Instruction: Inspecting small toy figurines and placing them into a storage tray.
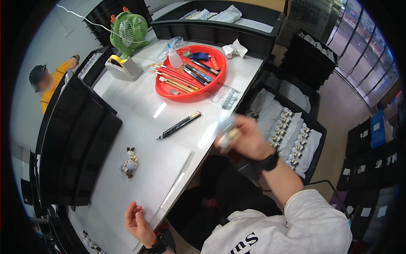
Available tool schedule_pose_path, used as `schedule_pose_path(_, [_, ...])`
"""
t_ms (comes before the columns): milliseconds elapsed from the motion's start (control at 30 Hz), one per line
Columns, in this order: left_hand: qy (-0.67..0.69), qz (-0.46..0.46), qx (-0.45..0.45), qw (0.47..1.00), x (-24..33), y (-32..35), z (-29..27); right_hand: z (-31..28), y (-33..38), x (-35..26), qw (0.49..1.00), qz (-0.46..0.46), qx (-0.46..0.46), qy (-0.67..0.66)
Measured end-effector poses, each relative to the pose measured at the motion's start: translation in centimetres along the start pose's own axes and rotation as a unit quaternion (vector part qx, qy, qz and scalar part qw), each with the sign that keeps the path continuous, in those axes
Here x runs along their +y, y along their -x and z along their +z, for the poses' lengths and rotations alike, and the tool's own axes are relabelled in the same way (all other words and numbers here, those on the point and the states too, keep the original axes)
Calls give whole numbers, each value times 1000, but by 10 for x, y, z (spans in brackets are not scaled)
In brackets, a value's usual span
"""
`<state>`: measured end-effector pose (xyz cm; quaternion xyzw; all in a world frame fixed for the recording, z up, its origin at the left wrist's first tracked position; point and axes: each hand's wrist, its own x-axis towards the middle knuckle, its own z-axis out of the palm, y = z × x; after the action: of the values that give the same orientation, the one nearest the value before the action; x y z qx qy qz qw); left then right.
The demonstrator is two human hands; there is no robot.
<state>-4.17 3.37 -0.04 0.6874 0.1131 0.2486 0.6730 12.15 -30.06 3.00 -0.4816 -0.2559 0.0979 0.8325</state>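
In my right hand (249,139), above the table's right edge, is a small white and pale blue figurine (229,136), smeared by motion. The fingers are closed around it. My left hand (137,222) rests at the near edge of the table, its fingers loosely curled and apart, with nothing visible in it. A second small figurine (129,163), cream and grey-blue with dark ends, lies on the white tabletop beyond my left hand. Farther up lies a black pen-like tool (179,125), its tip toward the lower left.
A red round tray (163,94) holds brushes, pens and a squeeze bottle (174,58). Behind it stand a tape dispenser (124,70), a green fan (129,34) and a black crate (211,31). Black bins (80,139) line the left; a crate of figurines (315,146) sits right. A co-worker (55,84) is far left.
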Motion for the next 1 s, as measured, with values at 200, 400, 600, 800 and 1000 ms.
schedule_pose_path(200, [-17, -2, 14, 1000, -3, 1, -6, -206, 20, 14, 880, 37, 364, 302])
schedule_pose_path(400, [-43, -7, 19, 999, 0, -2, 1, -278, 22, 79, 620, 187, 304, 699])
schedule_pose_path(600, [-49, 1, 35, 998, 2, -2, 1, -271, 0, 100, 468, 289, 243, 799])
schedule_pose_path(800, [-11, -19, 57, 998, 6, -2, 10, -301, 15, 103, 509, 376, 203, 747])
schedule_pose_path(1000, [48, -35, 19, 998, 9, -3, 8, -301, 17, 68, 655, -32, 374, 655])
